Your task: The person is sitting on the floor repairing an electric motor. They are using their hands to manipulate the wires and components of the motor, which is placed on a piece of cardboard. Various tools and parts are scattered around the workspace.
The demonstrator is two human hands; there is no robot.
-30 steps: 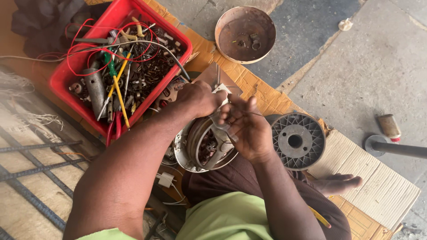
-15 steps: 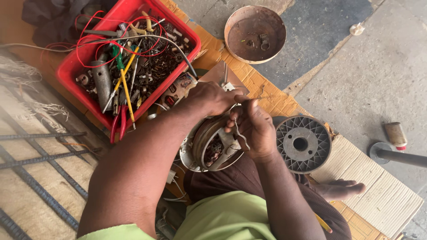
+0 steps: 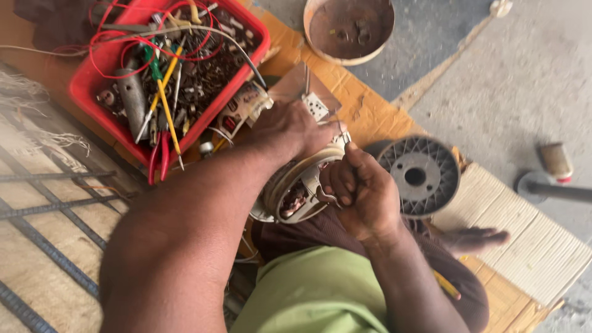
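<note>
A round white motor housing (image 3: 296,191) with copper windings inside rests on my lap. My left hand (image 3: 287,129) lies curled over its far rim and grips it. My right hand (image 3: 364,191) is closed in a fist against the near right rim, pinching something thin that I cannot make out. A small white square part (image 3: 316,106) pokes out just beyond my left hand's knuckles.
A red plastic tray (image 3: 98,102) of screwdrivers, pliers, wires and screws sits at upper left. A grey ribbed round cover (image 3: 419,177) lies right of the motor. A rusty bowl (image 3: 348,28) is at the top, a metal grate (image 3: 43,216) at left. My bare foot (image 3: 475,239) rests on cardboard.
Both hands and the motor housing look larger and lower in view as the camera closed in. My right hand has tightened into a fist at the rim.
</note>
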